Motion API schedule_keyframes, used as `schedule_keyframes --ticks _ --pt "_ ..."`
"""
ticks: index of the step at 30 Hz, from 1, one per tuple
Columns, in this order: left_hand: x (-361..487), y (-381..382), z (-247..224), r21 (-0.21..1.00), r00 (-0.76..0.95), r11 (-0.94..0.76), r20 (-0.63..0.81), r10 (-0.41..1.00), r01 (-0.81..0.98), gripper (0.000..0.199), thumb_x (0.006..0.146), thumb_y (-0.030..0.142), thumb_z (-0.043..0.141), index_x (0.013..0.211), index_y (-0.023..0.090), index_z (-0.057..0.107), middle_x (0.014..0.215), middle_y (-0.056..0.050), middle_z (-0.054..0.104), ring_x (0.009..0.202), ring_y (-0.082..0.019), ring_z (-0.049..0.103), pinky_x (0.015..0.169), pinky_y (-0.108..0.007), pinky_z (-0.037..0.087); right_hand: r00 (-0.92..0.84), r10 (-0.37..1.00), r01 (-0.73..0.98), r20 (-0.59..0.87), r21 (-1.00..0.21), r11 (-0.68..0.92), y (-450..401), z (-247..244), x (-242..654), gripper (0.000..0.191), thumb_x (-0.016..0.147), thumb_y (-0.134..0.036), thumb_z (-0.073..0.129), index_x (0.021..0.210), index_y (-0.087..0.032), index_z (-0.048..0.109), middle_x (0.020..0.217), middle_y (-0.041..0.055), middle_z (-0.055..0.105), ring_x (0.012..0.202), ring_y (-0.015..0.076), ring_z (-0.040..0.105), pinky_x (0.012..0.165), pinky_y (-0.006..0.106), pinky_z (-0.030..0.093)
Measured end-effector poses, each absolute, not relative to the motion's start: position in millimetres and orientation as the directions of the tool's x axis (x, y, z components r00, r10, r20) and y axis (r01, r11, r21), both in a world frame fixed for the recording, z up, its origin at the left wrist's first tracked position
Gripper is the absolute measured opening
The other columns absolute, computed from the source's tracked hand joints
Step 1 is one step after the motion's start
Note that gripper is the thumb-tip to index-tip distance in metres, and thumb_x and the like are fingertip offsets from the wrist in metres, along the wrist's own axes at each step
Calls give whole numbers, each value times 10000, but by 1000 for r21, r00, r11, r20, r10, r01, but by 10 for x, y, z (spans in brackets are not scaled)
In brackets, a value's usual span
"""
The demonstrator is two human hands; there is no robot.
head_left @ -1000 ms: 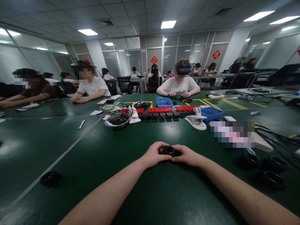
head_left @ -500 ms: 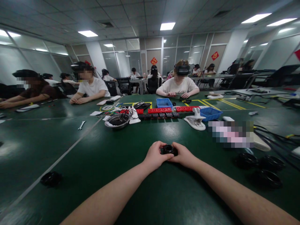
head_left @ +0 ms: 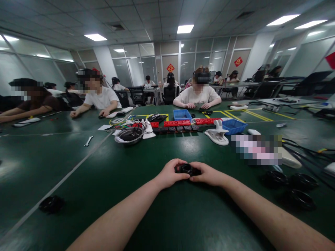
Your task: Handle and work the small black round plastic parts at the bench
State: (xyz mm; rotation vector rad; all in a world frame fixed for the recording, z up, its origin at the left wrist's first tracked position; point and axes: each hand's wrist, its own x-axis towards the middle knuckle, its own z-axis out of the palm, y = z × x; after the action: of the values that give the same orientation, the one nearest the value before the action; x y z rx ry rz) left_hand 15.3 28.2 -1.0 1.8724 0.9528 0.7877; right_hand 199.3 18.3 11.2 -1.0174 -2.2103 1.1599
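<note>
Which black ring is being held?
The middle black ring, between the left hand and right hand. The others lie on the table: one left, three right.

And the left hand (head_left: 173, 173) hides one side of the black ring (head_left: 186, 169); pixel blocks blur a pinkish item (head_left: 255, 150)!

You hold a black round part (head_left: 186, 169) | your table (head_left: 188, 216) is deep green, with yellow lines (head_left: 260, 115) far right | far off you see red strips (head_left: 177, 123), blue trays (head_left: 235, 130), a white clip stand (head_left: 217, 136) | near right, your rings (head_left: 302, 199) are black
</note>
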Motion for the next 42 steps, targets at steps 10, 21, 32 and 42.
schedule_keyframes --ticks 10,21,32,42 --pt "152 280 -11 886 496 -342 154 855 314 429 562 278 672 957 172 543 860 -35 535 773 -155 489 690 -273 377 -581 814 416 0 -859 298 186 85 1964 284 636 -212 587 907 -141 539 825 15 565 755 152 516 677 269 407" --pt "174 275 -36 887 483 -336 154 862 316 429 560 297 673 942 162 531 851 -32 527 725 -133 482 644 -248 378 -568 823 438 10 -843 312 196 49 1972 308 632 -255 594 905 -137 517 814 16 548 733 147 498 648 259 389" --pt "267 175 -64 856 289 -307 196 937 417 399 525 279 691 863 148 524 825 -23 510 711 -127 474 627 -237 376 -290 949 711 121 -637 298 179 -106 1822 326 527 -341 646 670 -173 406 615 -37 454 568 103 419 486 195 285" --pt "255 95 -56 797 247 -387 303 920 463 349 591 282 638 898 164 521 816 -15 490 700 -122 459 626 -235 384 -363 904 650 227 -634 419 117 -52 1794 504 572 -330 629 1023 -177 464 953 50 553 853 190 505 716 283 364"
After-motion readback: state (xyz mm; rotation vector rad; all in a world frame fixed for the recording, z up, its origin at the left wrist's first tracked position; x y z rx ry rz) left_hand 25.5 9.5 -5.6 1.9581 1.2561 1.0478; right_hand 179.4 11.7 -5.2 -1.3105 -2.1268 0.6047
